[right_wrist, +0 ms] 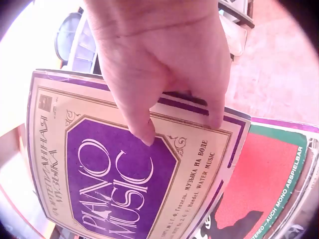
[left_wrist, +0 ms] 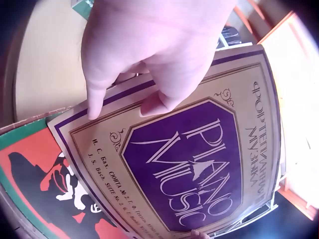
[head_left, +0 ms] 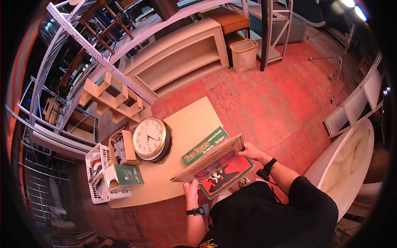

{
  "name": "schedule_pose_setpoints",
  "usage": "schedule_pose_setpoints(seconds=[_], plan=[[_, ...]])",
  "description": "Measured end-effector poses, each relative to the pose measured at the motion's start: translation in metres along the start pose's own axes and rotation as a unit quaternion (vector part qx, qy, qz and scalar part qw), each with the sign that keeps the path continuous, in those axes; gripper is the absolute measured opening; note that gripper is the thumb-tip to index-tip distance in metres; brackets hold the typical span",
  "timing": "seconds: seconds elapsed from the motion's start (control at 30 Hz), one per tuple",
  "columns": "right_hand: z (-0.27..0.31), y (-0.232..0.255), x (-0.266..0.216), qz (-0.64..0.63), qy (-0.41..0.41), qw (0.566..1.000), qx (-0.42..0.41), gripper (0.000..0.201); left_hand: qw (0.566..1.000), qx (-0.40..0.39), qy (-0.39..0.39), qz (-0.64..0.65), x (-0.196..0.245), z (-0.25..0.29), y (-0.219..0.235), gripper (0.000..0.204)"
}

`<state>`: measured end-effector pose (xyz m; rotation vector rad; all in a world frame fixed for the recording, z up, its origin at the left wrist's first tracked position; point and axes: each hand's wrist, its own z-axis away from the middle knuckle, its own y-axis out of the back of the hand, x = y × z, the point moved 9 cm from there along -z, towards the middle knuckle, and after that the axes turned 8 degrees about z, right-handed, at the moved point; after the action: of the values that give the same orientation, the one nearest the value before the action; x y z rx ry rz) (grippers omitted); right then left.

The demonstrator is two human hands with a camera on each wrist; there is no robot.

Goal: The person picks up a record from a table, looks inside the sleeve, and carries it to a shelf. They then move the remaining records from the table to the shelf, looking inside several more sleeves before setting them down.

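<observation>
Both hands hold a cream record sleeve with a purple "Piano Music" panel (left_wrist: 189, 164), tipped up on edge in front of the body. The left hand (head_left: 191, 191) pinches one end of it, thumb spread over the printed face. At the other end the right hand (head_left: 251, 152) grips the border, its thumb (right_wrist: 142, 130) on the front and other fingers behind, partly hidden. Beneath and behind it lies a green-edged red record sleeve titled "Two Faces" (head_left: 225, 178), showing a black and white figure. The raised sleeve covers its middle in the head view.
The table (head_left: 194, 113) carries a gold-rimmed wall clock (head_left: 149, 138), a green and white box (head_left: 126, 177), a cardboard box (head_left: 131, 149) and a white basket (head_left: 96, 194). A marble-look oval top (head_left: 349, 169) stands right of the person. Beyond are a low shelf unit (head_left: 182, 58) and a bin (head_left: 245, 58).
</observation>
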<state>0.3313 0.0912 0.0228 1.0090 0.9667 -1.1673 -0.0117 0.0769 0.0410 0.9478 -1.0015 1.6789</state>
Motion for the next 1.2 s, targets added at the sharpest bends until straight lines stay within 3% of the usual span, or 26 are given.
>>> schedule_pose_setpoints(seconds=[0.2, 0.27, 0.37, 0.43, 0.5, 0.77, 0.8, 0.83, 0.87, 1.0, 1.2], plan=[[0.015, -0.010, -0.001, 0.009, -0.003, 1.000, 0.021, 0.017, 0.999, -0.035, 0.022, -0.025, -0.011, -0.021, 0.021, 0.013], [0.027, -0.020, -0.001, -0.014, 0.014, 1.000, 0.023, 0.016, 0.991, -0.075, -0.065, -0.088, 0.001, -0.032, 0.022, 0.017], [0.033, -0.029, 0.014, 0.050, 0.013, 0.998, 0.037, 0.016, 0.990, -0.087, -0.059, -0.098, 0.000, -0.047, 0.027, 0.018], [0.040, -0.028, -0.004, 0.032, -0.002, 0.996, 0.089, 0.020, 0.987, -0.120, -0.046, -0.091, 0.007, -0.051, 0.019, 0.016], [0.046, -0.021, 0.000, 0.081, -0.021, 0.985, 0.149, 0.016, 0.975, -0.151, -0.003, -0.161, 0.001, -0.062, 0.020, 0.012], [0.101, -0.046, -0.040, 0.137, -0.015, 0.966, 0.220, 0.029, 0.976, -0.204, 0.059, -0.059, 0.013, -0.082, -0.004, 0.008], [0.114, -0.053, -0.048, 0.138, -0.052, 0.964, 0.221, 0.026, 0.970, -0.220, 0.060, -0.083, 0.013, -0.086, -0.006, 0.011], [0.123, -0.056, -0.042, 0.136, -0.062, 0.960, 0.237, 0.026, 0.964, -0.235, 0.060, -0.108, 0.012, -0.089, -0.010, 0.013], [0.133, -0.062, -0.037, 0.109, -0.050, 0.960, 0.253, 0.025, 0.958, -0.265, -0.006, -0.107, 0.021, -0.089, -0.021, 0.020], [0.177, -0.078, -0.022, 0.050, -0.070, 0.948, 0.306, 0.021, 0.933, -0.331, 0.019, -0.138, 0.044, -0.068, -0.069, 0.025], [0.238, -0.085, -0.016, 0.040, -0.108, 0.913, 0.391, 0.020, 0.896, -0.419, 0.029, -0.145, 0.013, -0.056, -0.118, 0.022]])
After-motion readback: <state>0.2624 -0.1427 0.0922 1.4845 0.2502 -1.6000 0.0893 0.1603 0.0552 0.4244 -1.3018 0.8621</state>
